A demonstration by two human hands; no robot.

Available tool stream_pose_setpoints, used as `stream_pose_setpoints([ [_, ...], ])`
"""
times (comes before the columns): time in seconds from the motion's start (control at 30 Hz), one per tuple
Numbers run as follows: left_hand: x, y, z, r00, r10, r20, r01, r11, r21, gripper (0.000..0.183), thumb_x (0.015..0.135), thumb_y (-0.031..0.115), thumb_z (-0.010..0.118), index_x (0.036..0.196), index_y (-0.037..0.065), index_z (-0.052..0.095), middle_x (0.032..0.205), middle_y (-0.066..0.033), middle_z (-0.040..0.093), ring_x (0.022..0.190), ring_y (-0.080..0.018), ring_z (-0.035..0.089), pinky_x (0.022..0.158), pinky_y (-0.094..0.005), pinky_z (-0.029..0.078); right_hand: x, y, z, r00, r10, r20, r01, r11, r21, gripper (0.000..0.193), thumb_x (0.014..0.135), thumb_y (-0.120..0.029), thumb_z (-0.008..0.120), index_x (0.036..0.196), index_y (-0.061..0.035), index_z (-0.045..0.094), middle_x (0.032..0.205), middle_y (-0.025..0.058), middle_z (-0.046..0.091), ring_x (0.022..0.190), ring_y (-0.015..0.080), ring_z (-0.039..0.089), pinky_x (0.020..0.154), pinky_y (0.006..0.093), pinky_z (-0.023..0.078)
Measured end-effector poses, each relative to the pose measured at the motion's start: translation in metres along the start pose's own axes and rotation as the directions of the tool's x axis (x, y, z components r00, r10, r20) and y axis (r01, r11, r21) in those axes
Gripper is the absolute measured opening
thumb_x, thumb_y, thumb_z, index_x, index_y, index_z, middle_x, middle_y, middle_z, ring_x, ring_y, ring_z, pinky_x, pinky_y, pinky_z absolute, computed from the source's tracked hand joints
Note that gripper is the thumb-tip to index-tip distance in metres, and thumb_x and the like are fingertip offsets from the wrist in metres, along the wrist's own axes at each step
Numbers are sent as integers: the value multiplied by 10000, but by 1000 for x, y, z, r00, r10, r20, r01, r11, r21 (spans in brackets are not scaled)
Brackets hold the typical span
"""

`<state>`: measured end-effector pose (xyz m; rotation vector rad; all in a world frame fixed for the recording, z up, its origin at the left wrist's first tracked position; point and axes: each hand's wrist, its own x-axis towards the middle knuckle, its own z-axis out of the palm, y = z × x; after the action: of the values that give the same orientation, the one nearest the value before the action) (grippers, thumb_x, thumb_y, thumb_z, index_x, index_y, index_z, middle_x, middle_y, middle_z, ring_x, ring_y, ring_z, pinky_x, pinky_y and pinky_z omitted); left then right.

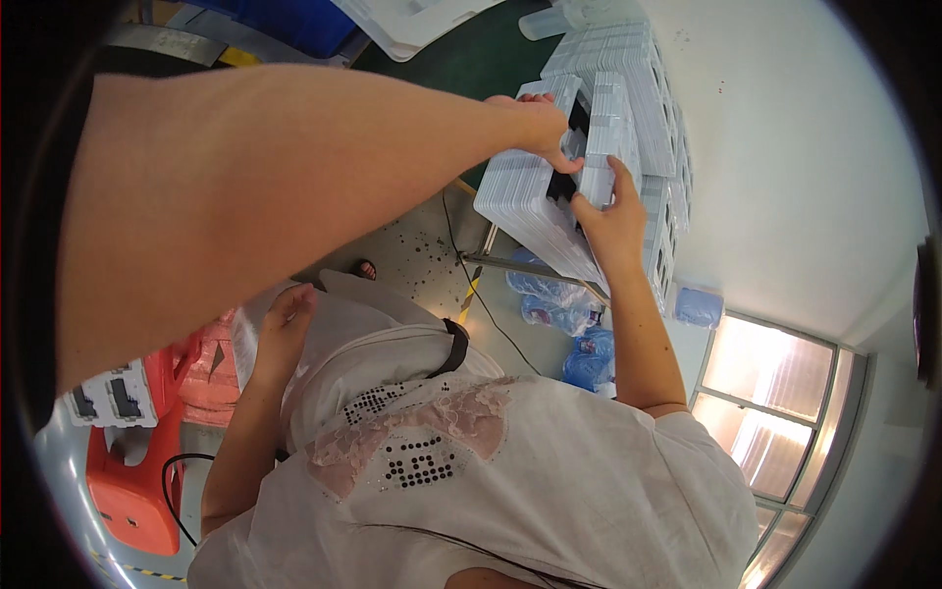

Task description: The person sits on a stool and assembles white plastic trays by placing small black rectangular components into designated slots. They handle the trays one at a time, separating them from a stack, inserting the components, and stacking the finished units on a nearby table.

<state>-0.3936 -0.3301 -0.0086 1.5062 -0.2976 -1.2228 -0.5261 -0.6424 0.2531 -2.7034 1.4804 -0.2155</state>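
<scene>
My right hand (616, 221) is closed at a narrow stack of thin white plastic panels (606, 118), thumb on one side and index finger on the other. A wider stack of similar panels (515, 191) stands to its left; whether the black strip (562, 187) between them is a gap or a part, I cannot tell. Another person's bare arm (265, 187) crosses from the left, very near. That person's hand (540, 128) rests on the wider stack, its thumb close to mine. My left hand (285, 329) hangs by my hip, fingers loosely bent and apart, holding nothing visible.
More white panels (613, 49) are piled against the wall at the back right. Wrapped blue water bottles (589, 358) lie under the metal-legged table. A black cable (491, 319) trails over the floor. A red stool (132, 506) stands at the left, a blue bin (304, 25) at the far left.
</scene>
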Motion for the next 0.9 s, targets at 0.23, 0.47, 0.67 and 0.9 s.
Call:
stream_pose_setpoints([
  [0.23,-3,46,25,974,214,76,-221,971,97,307,888,201,602,1121,0,601,1076,-112,632,994,-217,582,813,-275,430,12,15,-42,998,-41,-46,44,998,49,674,623,-206,691,1234,1,496,921,203,645,774,222,646,721,320,503],
  [0.47,7,65,46,957,154,247,-219,941,259,320,904,205,580,1164,19,568,1114,-117,611,1031,-197,571,849,-296,439,24,43,-90,992,21,-121,13,962,272,631,621,-186,684,1193,22,516,1063,195,643,953,229,636,823,308,491],
  [0.67,11,66,53,955,13,296,-142,898,416,296,901,190,592,1141,18,582,1112,-89,621,1053,-179,572,878,-291,439,4,63,-95,981,83,-177,-27,955,296,606,620,-198,692,1163,13,521,1019,206,645,925,250,641,802,334,500],
  [0.9,1,61,52,948,155,277,-266,867,422,346,880,238,612,1141,12,580,1114,-129,605,1038,-208,568,857,-300,443,3,20,-43,993,-83,-83,93,986,135,596,630,-201,701,1146,3,483,951,249,621,884,375,621,766,392,492],
])
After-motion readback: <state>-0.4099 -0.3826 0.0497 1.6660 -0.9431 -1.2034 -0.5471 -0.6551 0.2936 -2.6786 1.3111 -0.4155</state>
